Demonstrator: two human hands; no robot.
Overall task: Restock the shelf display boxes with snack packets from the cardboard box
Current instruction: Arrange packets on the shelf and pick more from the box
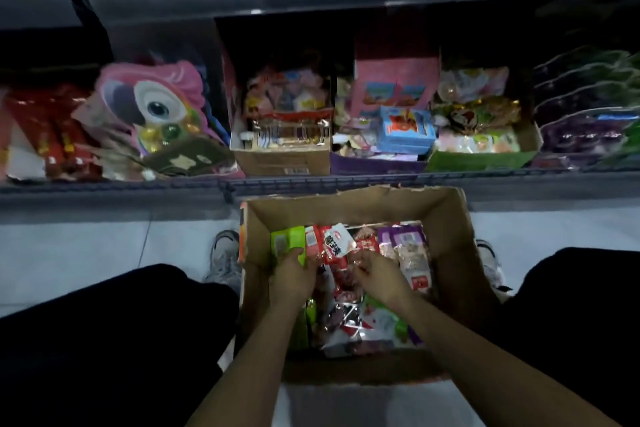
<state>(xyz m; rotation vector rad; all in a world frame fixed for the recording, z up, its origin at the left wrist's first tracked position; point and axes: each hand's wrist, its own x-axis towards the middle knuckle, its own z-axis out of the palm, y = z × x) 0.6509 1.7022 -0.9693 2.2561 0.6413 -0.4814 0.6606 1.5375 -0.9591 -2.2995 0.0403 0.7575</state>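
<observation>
An open cardboard box (446,218) stands on the floor between my knees, filled with mixed snack packets. Both hands are inside it. My left hand (292,274) grips a bunch of packets: green packets (287,243) and red packets (330,246) stick up from its fingers. My right hand (375,274) has its fingers curled on a red packet (365,246) in the middle of the pile. Purple packets (401,239) lie at the box's right side. On the low shelf behind stand display boxes: a brown one (284,159), a purple one (374,163) and a green one (478,159).
A pink parrot-shaped toy pack (156,104) and red bags (48,135) fill the shelf's left part; purple bags (585,121) fill the right. The wire shelf edge (138,185) runs just behind the cardboard box. My shoes (225,253) rest on pale floor tiles.
</observation>
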